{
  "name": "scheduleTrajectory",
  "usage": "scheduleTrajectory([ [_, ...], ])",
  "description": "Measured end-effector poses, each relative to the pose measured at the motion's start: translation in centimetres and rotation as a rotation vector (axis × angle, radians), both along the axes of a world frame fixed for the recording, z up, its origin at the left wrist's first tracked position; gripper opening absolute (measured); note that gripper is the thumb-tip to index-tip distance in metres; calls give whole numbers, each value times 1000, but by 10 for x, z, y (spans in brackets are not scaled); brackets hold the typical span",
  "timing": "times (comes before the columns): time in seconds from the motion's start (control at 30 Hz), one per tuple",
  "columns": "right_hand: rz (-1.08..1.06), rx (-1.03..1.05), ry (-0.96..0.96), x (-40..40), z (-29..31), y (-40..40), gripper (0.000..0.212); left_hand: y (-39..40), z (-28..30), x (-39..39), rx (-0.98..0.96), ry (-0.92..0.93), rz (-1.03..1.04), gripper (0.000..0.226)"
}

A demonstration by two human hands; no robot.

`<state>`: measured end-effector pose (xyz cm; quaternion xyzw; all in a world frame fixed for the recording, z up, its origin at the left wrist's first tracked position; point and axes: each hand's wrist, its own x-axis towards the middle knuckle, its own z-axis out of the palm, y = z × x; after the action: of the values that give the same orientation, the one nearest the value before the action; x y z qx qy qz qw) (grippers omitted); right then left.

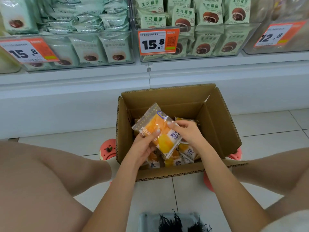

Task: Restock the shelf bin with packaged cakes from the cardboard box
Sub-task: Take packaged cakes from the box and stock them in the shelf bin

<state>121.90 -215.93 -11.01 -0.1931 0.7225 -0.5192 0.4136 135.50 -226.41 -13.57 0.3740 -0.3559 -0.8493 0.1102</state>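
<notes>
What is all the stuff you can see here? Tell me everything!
Cardboard box: one, brown, open, on the floor.
Held cake packet: one, orange and clear, above the box.
Cake packets in box: several, orange, exact count hidden.
Shelf bins: at least three, clear, on the white shelf.
Green packets: many, pale green, in bins.
Price tags: three, orange and white, on bin fronts.
Shoes: two, pink, beside the box.
Left hand: holding packet.
Right hand: holding packet.

Shop: price tags (158, 42), stocked bins (197, 47)
</notes>
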Motion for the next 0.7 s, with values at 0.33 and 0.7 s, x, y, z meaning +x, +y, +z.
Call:
scheduleTrajectory([
  [0.33,-227,-207,-385,7,19,5,37,7,32,-21,71,152,216,35],
  [0.7,-165,-606,151,-69,272,-30,36,-89,279,-58,-724,255,150,38],
])
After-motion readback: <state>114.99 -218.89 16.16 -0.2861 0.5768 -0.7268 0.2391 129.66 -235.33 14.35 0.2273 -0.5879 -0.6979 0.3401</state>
